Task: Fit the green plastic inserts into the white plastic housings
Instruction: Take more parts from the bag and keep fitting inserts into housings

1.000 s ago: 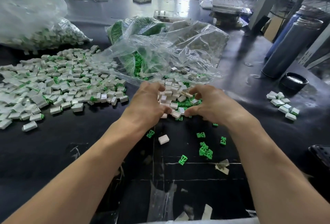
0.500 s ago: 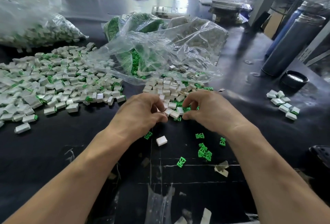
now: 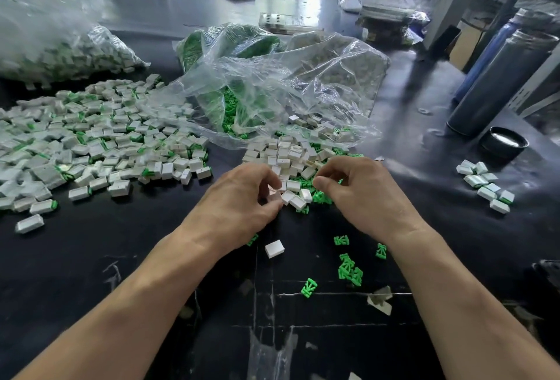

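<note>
A heap of white housings [image 3: 288, 154] lies at the mouth of a clear plastic bag [image 3: 303, 83], with green inserts [image 3: 321, 198] mixed into its near edge. My left hand [image 3: 239, 198] sits at the heap's near left, its thumb and curled fingers pinching a white housing [image 3: 275, 197]. Over the green inserts hovers my right hand [image 3: 360, 195], fingers curled and thumb tip against the forefinger; what it holds is hidden. A lone white housing [image 3: 274, 248] and loose green inserts [image 3: 348, 270] lie on the black table [image 3: 91, 258] between my forearms.
A wide spread of housings with green showing [image 3: 106, 143] covers the table's left. A second full bag [image 3: 60, 55] lies behind it. A small group of fitted pieces [image 3: 485, 182] sits at the right, near a black cap [image 3: 503, 143] and a tall bottle [image 3: 500, 83].
Both hands have drawn back from the heap toward me and come closer together. The left hand now has a white housing in its fingertips.
</note>
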Demonstrator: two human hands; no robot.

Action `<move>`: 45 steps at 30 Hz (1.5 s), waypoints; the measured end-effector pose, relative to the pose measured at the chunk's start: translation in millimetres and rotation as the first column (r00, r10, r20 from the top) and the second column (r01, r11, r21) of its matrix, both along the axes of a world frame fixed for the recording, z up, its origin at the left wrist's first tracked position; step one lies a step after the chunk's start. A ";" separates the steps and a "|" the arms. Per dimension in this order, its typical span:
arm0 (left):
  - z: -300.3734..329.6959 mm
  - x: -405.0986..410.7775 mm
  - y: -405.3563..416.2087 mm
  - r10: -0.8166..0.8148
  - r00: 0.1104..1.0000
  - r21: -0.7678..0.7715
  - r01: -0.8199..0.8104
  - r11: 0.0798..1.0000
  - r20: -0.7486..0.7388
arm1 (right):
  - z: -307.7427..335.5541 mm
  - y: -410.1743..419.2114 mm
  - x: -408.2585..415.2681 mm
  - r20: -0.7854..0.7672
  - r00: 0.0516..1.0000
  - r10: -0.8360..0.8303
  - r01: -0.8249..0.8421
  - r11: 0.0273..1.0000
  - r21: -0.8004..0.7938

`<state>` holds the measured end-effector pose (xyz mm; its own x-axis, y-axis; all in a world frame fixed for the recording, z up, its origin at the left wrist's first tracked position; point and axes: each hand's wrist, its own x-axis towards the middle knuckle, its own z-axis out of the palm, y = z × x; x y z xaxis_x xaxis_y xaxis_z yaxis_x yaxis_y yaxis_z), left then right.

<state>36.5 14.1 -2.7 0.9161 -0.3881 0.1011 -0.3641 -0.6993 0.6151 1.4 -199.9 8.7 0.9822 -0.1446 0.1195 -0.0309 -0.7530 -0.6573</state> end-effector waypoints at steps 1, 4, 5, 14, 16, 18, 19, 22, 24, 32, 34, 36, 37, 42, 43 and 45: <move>-0.7 0.4 0.3 -0.002 1.000 -0.017 0.002 1.000 0.003 | -1.2 1.1 -0.3 0.010 1.000 -0.008 0.008 0.998 0.055; -1.2 0.9 0.1 -0.002 1.000 -0.097 0.003 0.995 0.010 | -4.4 4.9 -0.1 0.038 0.999 -0.037 0.029 0.983 0.183; -0.9 0.8 -0.2 0.002 1.000 -0.139 -0.001 0.990 0.008 | -5.3 6.0 0.4 0.050 0.998 -0.046 0.034 0.975 0.218; 5.4 -3.2 -6.4 -0.031 0.996 -0.496 -0.013 0.868 -0.080 | -0.7 14.4 0.0 0.113 0.994 -0.002 -0.062 0.825 0.562; 6.0 -3.9 -7.4 -0.045 0.994 -0.547 -0.014 0.837 -0.095 | -0.5 16.4 0.8 0.116 0.993 -0.004 -0.069 0.782 0.620; 6.4 -5.0 -8.3 -0.064 0.991 -0.590 -0.016 0.807 -0.114 | -0.5 18.7 1.4 0.106 0.994 -0.011 -0.063 0.744 0.665; 6.8 -5.5 -9.0 -0.072 0.989 -0.612 -0.023 0.790 -0.130 | -0.5 19.5 1.6 0.100 0.995 -0.012 -0.059 0.731 0.680; 8.9 -6.7 -9.9 -0.106 0.976 -0.682 -0.052 0.730 -0.188 | 0.2 21.1 1.5 0.089 0.996 -0.009 -0.056 0.710 0.702; 10.3 -6.3 -10.1 -0.124 0.966 -0.715 -0.080 0.695 -0.228 | 1.3 22.0 0.9 0.092 0.996 -0.006 -0.062 0.699 0.713; 12.1 -4.4 -11.5 -0.183 0.901 -0.823 -0.256 0.508 -0.393 | 3.5 23.3 -2.1 0.169 0.986 -0.006 -0.119 0.685 0.719; 11.0 -3.9 -11.2 -0.210 0.881 -0.829 -0.285 0.481 -0.424 | 2.0 22.8 -1.9 0.187 0.982 -0.008 -0.129 0.696 0.706; 10.3 -3.5 -11.6 -0.235 0.862 -0.833 -0.310 0.459 -0.450 | 0.8 23.1 -1.6 0.201 0.980 -0.006 -0.139 0.703 0.697; 10.1 -3.3 -12.0 -0.237 0.856 -0.831 -0.319 0.456 -0.459 | 0.5 23.3 -1.5 0.209 0.978 -0.003 -0.146 0.702 0.697; 9.3 -2.8 -12.2 -0.238 0.839 -0.821 -0.351 0.450 -0.489 | 1.0 26.0 -2.2 0.247 0.969 0.023 -0.196 0.683 0.704; 9.1 -2.7 -12.2 -0.244 0.835 -0.822 -0.357 0.443 -0.494 | 1.2 26.7 -2.3 0.254 0.967 0.024 -0.203 0.679 0.706; 8.7 -2.6 -12.6 -0.251 0.830 -0.822 -0.361 0.440 -0.499 | 1.9 28.1 -2.1 0.265 0.964 0.025 -0.211 0.675 0.707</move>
<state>33.9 1.5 6.0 0.9430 -0.3142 -0.1099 0.2123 0.3137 0.9255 -0.7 -171.8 10.6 0.9583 -0.1614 0.2359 0.2351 -0.0240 -0.9717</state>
